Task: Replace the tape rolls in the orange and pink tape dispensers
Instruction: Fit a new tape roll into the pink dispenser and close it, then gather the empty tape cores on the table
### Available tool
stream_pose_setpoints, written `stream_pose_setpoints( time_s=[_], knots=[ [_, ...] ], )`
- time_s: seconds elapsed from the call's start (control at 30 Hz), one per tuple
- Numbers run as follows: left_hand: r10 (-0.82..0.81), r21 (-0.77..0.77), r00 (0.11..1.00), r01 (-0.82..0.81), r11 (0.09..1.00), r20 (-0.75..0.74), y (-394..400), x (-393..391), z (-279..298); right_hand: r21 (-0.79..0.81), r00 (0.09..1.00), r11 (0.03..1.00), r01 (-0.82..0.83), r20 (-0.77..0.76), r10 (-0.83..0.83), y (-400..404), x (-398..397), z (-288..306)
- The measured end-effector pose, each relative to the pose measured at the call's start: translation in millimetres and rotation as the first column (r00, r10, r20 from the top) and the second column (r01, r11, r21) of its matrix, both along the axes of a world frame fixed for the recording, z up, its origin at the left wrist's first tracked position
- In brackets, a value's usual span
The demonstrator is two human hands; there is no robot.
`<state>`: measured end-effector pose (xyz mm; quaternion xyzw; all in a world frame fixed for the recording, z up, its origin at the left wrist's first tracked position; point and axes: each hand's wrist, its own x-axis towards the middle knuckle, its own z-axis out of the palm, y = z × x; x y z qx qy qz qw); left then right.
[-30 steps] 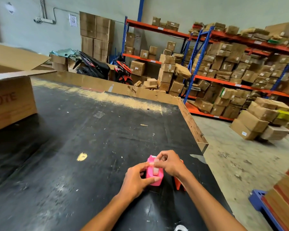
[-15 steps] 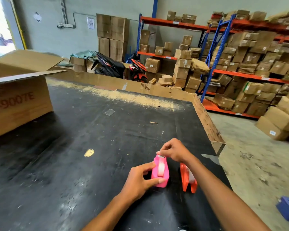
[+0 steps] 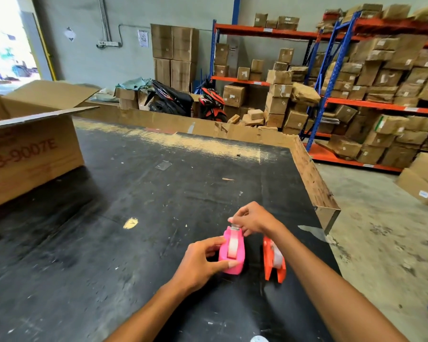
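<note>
Between the two hands, on the black counter [image 3: 139,243], stands the pink tape dispenser [image 3: 232,253], upright, with a whitish tape roll [image 3: 232,246] seated in its slot. The left hand [image 3: 200,264] grips the dispenser's near end, thumb across the near side and fingers curled on the left wall. The right hand [image 3: 253,218] is at the dispenser's far end, thumb and forefinger pinched shut on the tape's free end above the cutter. Just right of the pink one, under the right forearm, the orange tape dispenser [image 3: 273,264] stands on the counter with a roll in it, touched by neither hand. Well to the left and beyond the hands sits an open cardboard box [image 3: 32,154] printed "KB-9007E". Farther off, past the counter's far edge, orange-and-blue shelving [image 3: 331,102] holds stacked cartons.
</note>
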<state>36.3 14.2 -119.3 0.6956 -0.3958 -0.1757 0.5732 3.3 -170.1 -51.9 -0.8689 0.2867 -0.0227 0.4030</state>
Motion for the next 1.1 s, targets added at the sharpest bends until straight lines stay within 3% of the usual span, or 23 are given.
stream_pose_setpoints(
  time_s=[0.1,0.27,0.53,0.6,0.7,0.8,0.9,1.0,1.1],
  knots=[
    [-0.001,0.012,1.000,0.002,1.000,-0.010,-1.0,-0.6,0.4,-0.089,0.999,0.995,-0.034,-0.017,0.033,4.2,-6.0,1.9],
    [0.028,0.142,0.997,-0.038,0.989,0.072,5.0,-2.5,11.6,-0.200,0.993,0.980,0.009,0.114,0.014,8.8,-22.6,14.0],
    [0.152,0.020,0.922,-0.170,0.985,0.355,19.0,-39.1,55.4,-0.277,0.996,0.960,-0.040,0.067,0.061,20.4,-116.4,47.0],
    [0.089,0.040,0.927,-0.112,0.993,0.365,23.7,-55.8,59.9,-0.286,0.998,0.956,-0.062,0.005,0.066,26.6,-147.3,48.6],
    [-0.152,0.201,0.929,0.087,0.976,0.337,30.5,-85.0,57.6,-0.266,0.979,0.951,-0.159,-0.169,0.117,34.4,-193.3,45.2],
    [-0.354,0.372,0.847,0.204,0.905,0.396,34.5,-105.4,45.9,-0.247,0.926,0.942,-0.227,-0.353,0.130,43.2,-231.6,34.9],
    [-0.484,0.535,0.737,0.196,0.822,0.472,36.6,-114.3,35.4,-0.262,0.894,0.937,-0.231,-0.438,0.097,53.3,-253.5,18.3],
    [-0.521,0.561,0.693,0.200,0.803,0.498,39.7,-115.7,29.5,-0.276,0.897,0.938,-0.209,-0.436,0.072,60.2,-256.9,5.0],
    [-0.467,0.501,0.720,0.191,0.844,0.513,49.1,-106.2,27.8,-0.322,0.907,0.921,-0.218,-0.414,0.070,67.1,-245.3,-2.0]
  ],
)
